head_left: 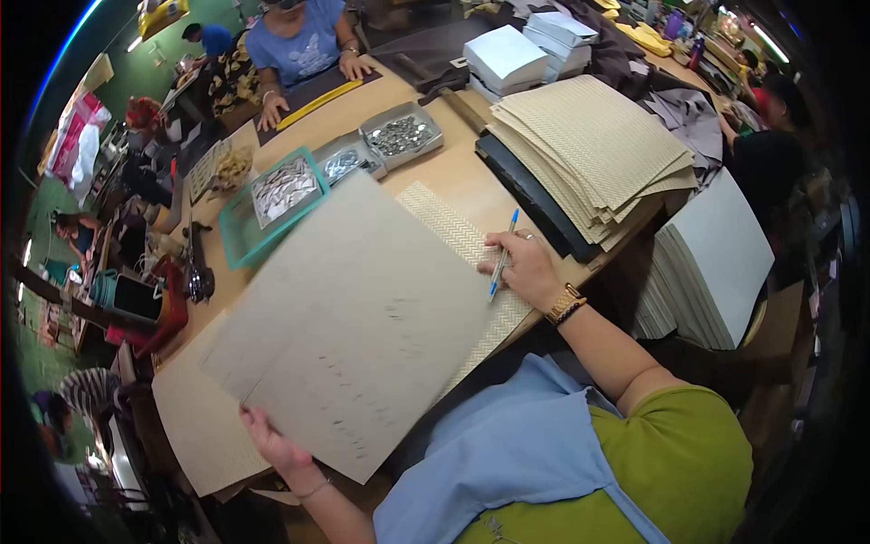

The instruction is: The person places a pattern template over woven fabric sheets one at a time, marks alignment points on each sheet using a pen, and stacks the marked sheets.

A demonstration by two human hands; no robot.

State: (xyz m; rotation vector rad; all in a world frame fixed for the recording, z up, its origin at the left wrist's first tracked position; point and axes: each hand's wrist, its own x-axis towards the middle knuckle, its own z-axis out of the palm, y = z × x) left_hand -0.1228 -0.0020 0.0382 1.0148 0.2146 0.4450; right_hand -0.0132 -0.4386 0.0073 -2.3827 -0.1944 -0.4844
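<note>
A large grey board with small dark marks lies tilted over a woven-pattern sheet on the table. My left hand grips the board at its lower left edge, thumb on top and the other fingers hidden beneath. My right hand holds a blue-and-white pen between its fingers, just past the board's right edge, over the woven sheet. Another pale sheet sticks out under the board at the lower left.
Beyond the board stand a teal tray and a grey box of metal pieces. Stacked woven sheets lie at the right, near white stacks. Across the table, a co-worker's hands rest by a yellow ruler.
</note>
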